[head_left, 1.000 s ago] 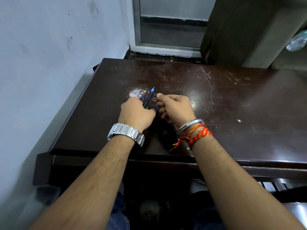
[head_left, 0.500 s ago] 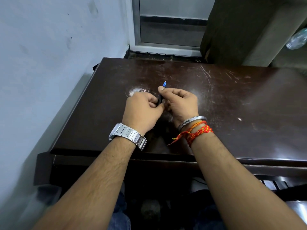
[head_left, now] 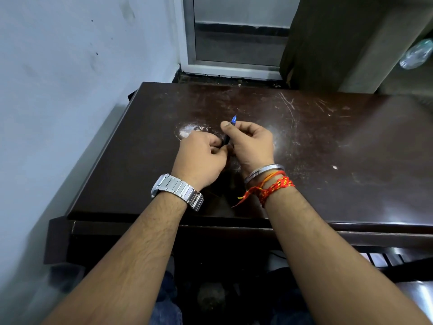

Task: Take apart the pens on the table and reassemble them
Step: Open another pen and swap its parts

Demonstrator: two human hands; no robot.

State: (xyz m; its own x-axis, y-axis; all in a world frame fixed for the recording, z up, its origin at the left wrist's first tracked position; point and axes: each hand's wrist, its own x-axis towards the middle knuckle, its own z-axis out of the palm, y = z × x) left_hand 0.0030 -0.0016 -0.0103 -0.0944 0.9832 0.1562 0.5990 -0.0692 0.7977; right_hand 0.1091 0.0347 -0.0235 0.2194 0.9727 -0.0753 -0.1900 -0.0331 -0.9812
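Two hands are brought together over the middle of the table (head_left: 304, 141), and one pen (head_left: 228, 134) is held between them. The right hand (head_left: 251, 143) is closed around the front of the pen, its thumb and fingers curled over the barrel, so that only the blue pointed tip is left sticking out beyond the thumb, aimed away from the person. The left hand (head_left: 202, 156) is clenched just beside it, touching it, and appears to pinch the rear end of the dark barrel; what exactly lies under those fingers cannot be told. Such a two-ended grip is judged to suit twisting or pulling the barrel apart, each hand being given one half to turn against the other. The pen is kept raised a little off the tabletop, probably so that it can be rotated freely.

The barrel is seen as slim, dark and smooth, likely plastic, and the tip as a narrow blue cone. The table is of dark brown glossy wood, heavily scratched, with a pale worn patch just beyond the left hand. A metal-link watch (head_left: 178, 191) is worn on the left wrist; a plain steel bangle (head_left: 264, 171) and knotted red-and-orange threads (head_left: 274, 188) are worn on the right.
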